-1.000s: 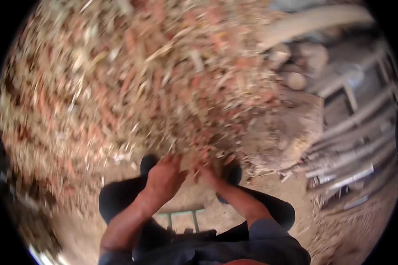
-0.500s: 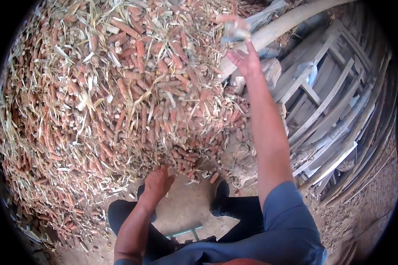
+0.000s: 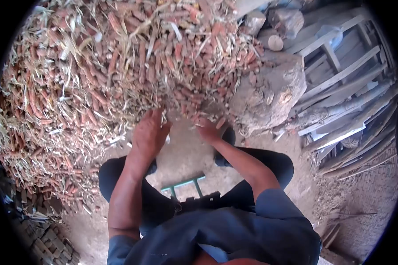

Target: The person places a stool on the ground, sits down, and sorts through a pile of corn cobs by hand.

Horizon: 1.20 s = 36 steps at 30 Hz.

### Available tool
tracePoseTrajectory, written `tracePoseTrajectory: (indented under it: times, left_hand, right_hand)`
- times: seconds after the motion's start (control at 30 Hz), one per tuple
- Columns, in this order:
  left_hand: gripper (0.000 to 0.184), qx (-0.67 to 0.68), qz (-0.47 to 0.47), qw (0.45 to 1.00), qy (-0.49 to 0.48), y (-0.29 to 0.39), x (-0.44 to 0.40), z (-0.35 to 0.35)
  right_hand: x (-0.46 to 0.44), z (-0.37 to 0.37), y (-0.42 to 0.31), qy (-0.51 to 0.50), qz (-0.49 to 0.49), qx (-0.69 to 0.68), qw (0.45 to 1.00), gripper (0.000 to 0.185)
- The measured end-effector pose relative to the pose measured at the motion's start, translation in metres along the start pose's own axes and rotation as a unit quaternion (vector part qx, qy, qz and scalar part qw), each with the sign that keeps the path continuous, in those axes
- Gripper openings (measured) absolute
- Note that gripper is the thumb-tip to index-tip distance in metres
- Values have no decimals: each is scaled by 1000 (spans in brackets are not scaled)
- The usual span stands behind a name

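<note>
My left hand [image 3: 148,133] reaches to the near edge of a big heap of corn cobs [image 3: 108,84]. Its fingers stretch forward with the thumb apart, and a pale bit of husk shows beside the thumb. Low over the front of the heap, my right hand [image 3: 208,131] is near several loose cobs, a reddish cob [image 3: 221,122] among them. That hand is slightly blurred and its fingertips blend with the cobs, so I cannot make out whether it grips one. Dry husks lie mixed through the heap.
A large rough block [image 3: 272,95] borders the heap on the right. Beyond it lean a wooden frame [image 3: 336,84] and long poles [image 3: 362,117]. A green metal bar [image 3: 183,183] stands between my legs. Stacked bricks [image 3: 48,243] are at lower left.
My right hand has come back from far over the upper right, where a blurred object was in the air past its fingers, to the heap's front edge. My left hand has opened out. The view has shifted.
</note>
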State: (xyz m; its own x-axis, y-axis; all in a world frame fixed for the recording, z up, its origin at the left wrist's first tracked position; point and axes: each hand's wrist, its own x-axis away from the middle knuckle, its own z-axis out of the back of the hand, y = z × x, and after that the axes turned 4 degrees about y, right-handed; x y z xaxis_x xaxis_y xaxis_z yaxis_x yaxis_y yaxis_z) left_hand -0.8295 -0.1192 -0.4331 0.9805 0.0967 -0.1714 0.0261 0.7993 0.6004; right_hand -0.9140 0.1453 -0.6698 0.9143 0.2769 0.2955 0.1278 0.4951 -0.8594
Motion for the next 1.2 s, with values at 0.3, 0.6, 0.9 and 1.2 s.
tracePoseTrajectory:
  times: [0.3,0.6,0.9,1.2]
  left_hand:
    - [51,9,67,993,-100,21,-3,8]
    - [58,-10,113,986,-123,34,-10,5]
    - [65,-22,159,964,-212,42,-20,-3]
    - [63,-11,139,971,-193,45,-18,-10]
  right_hand:
    - [-42,6,83,185,74,202,959,40]
    - [-157,79,60,264,130,484,824,58]
    - [-209,85,90,239,34,537,808,57]
    - [-178,48,94,158,103,539,821,43]
